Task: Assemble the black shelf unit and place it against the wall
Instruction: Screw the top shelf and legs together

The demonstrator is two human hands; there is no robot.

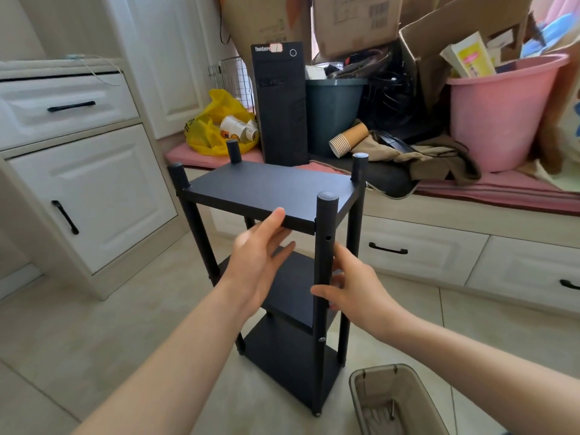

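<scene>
The shelf unit stands upright on the floor, long axis vertical, directly ahead of both grips. The left grip, fingers straight and apart, touches the top shelf's front edge with its thumb. The right grip, lower down, is clamped round the front-right post.

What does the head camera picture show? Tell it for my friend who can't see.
A person's bare hands steady a black shelf unit standing on a tiled floor: the left hand touches the front edge of its top shelf, and the right hand holds the near right post. Behind stand a black computer tower, a pink bucket and cardboard boxes.
</scene>
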